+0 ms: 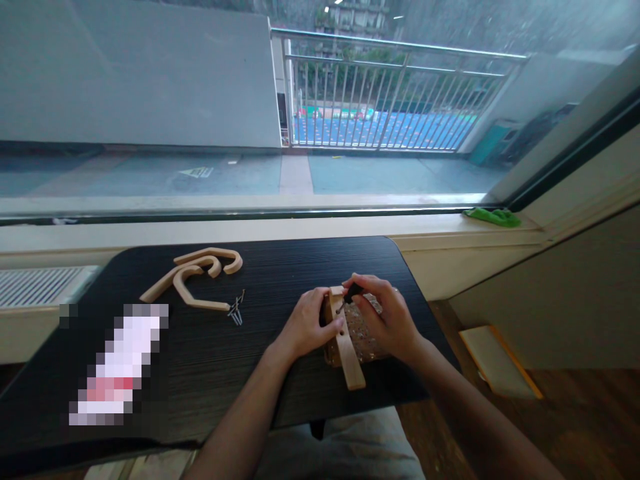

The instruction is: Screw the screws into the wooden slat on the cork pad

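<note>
Left grip [311, 321] pinches the wooden piece [351, 365], thumb across its top face, fingers down the side, steadying it on the brown block [364, 343]. Right grip [389, 315], above the block's far right part, is closed round a small screwdriver [353, 291], dark handle, shaft slanting down to the wood. Wooden piece lies lengthwise over the block's left part, plain end sticking out past its near edge, other end at its far edge. Tip meets the wood around a small dark spot near the far end, likely a screw or its hole; too small to tell which. Second hole, just nearer, shows dark, no screw visible in it. Progress, my read: early, one fastening point being worked, the nearer one left. Loose screws [236, 312] sit in a pile left of the block, apparently unused. Curved wooden hooks [203, 305], looks like three, lie farther left of the block beyond the pile, partly overlapping, nobody touching them; probably all left to do. Pixelated item [120, 367] at far left of the block, can't identify. All on the black counter [215, 373]. No finished piece seen.
</note>
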`<state>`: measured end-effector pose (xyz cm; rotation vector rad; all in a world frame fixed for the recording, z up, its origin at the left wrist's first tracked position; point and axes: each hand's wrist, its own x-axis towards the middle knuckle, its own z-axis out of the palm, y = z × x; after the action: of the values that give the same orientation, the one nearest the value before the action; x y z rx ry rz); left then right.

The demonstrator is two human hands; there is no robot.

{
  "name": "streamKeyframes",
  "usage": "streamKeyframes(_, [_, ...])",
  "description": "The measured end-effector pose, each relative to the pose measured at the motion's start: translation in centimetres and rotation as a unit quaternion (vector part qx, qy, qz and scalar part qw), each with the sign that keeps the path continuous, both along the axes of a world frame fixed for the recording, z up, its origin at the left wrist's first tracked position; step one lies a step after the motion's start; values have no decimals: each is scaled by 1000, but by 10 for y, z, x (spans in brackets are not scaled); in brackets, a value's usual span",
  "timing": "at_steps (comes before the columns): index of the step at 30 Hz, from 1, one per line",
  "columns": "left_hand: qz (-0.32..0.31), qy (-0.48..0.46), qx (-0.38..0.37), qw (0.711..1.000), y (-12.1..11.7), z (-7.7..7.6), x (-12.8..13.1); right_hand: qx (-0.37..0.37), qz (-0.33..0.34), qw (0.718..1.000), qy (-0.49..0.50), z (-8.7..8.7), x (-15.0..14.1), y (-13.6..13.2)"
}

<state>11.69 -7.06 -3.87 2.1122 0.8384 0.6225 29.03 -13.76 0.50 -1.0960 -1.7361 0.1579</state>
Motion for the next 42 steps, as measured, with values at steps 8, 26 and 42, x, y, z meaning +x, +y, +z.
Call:
streamKeyframes(8, [1,1,3,1000,-1,1,1,5,-8,1000,-9,0,0,0])
streamKeyframes(26, [-1,-8,-1,1000,1,2,0,-22,-20,1000,-4,3,-5,-4])
streamKeyframes(42, [-2,-10,-4,1000,1,-1,0,-10,-43,999,-20,2,-6,-7])
